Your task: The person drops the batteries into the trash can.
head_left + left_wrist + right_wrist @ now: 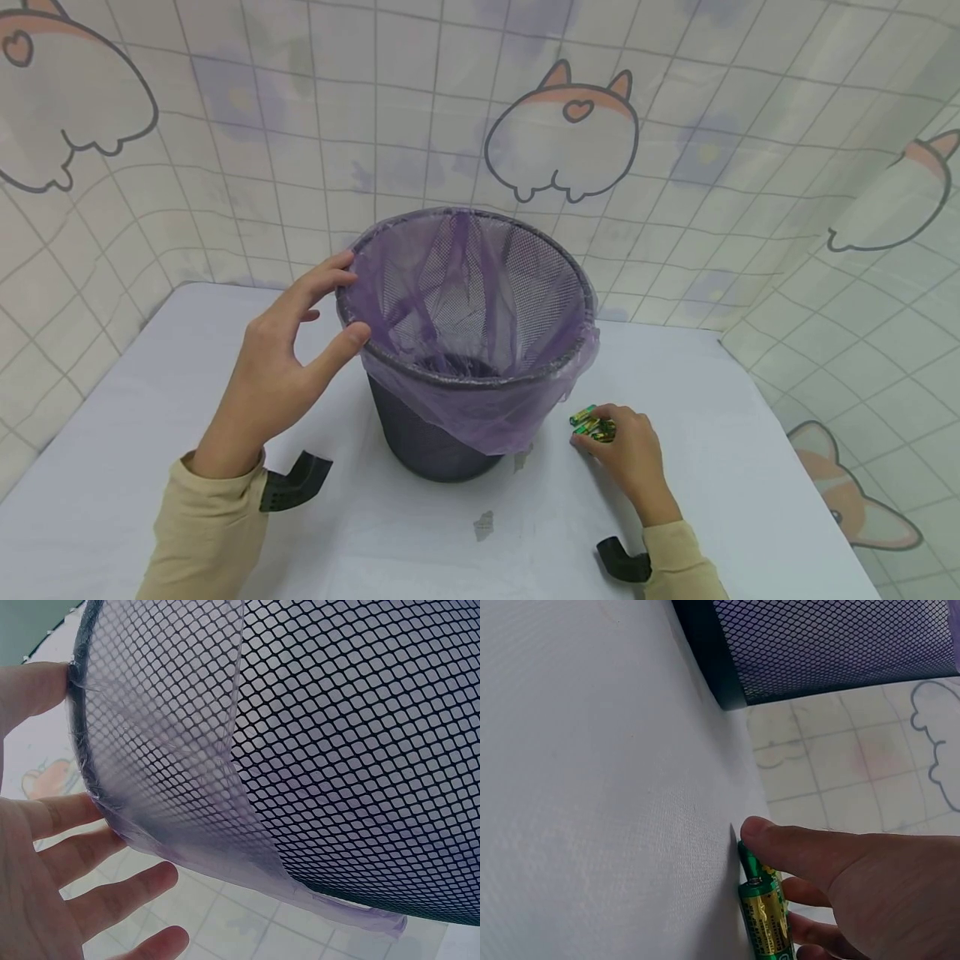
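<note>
A black mesh wastebasket [431, 446] stands upright on the white table, lined with a translucent purple bag [495, 417] folded over its rim. My left hand [277, 371] touches the left side of that rim with spread fingers and the thumb tip, as the left wrist view also shows. To the right of the wastebasket, my right hand [630, 454] holds several green and gold batteries [767, 919] between thumb and fingers, low over the tabletop. Part of the batteries is hidden behind the fingers.
The white table [390, 550] reaches back to a tiled-pattern curtain [420, 108] with cartoon corgis. A small grey patch [483, 525] marks the table in front of the wastebasket. Black wrist mounts [296, 483] stick out from both sleeves.
</note>
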